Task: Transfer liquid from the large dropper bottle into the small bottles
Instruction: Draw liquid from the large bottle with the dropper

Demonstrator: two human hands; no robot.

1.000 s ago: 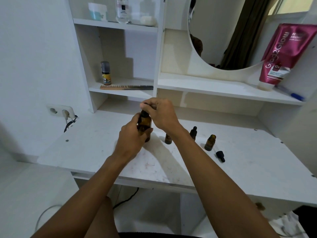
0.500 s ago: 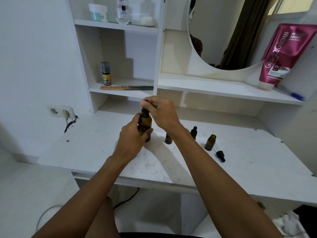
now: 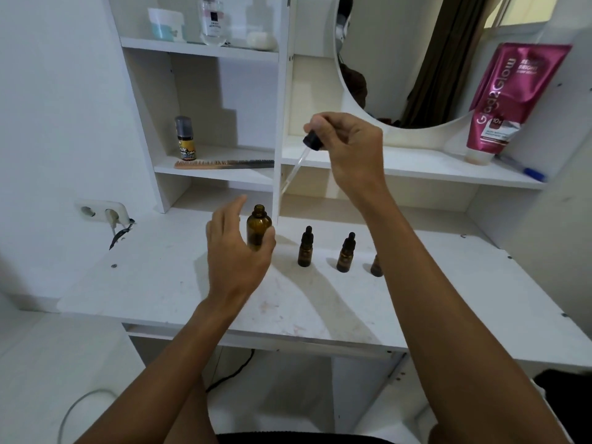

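Lifted out, slim glass dropper point(image 3: 298, 163) pinched in right hand point(image 3: 349, 145); left hand point(image 3: 234, 251) half-open against amber bottle point(image 3: 258, 224).

The right forearm point(image 3: 416, 267) hides most of the third small bottle point(image 3: 376, 269). The left hand point(image 3: 237, 251) covers the large dropper bottle point(image 3: 259, 222) at its base; whether it grips, I can't tell. The dropper point(image 3: 297, 164) has a glass tip that blurs into white behind.

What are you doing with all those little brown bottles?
A person is moving liquid between bottles. The right hand pinches the dropper, held above the large bottle, which stands open on the desk. The left hand touches that bottle. Two small bottles beside it are capped; a third small bottle is partly hidden.
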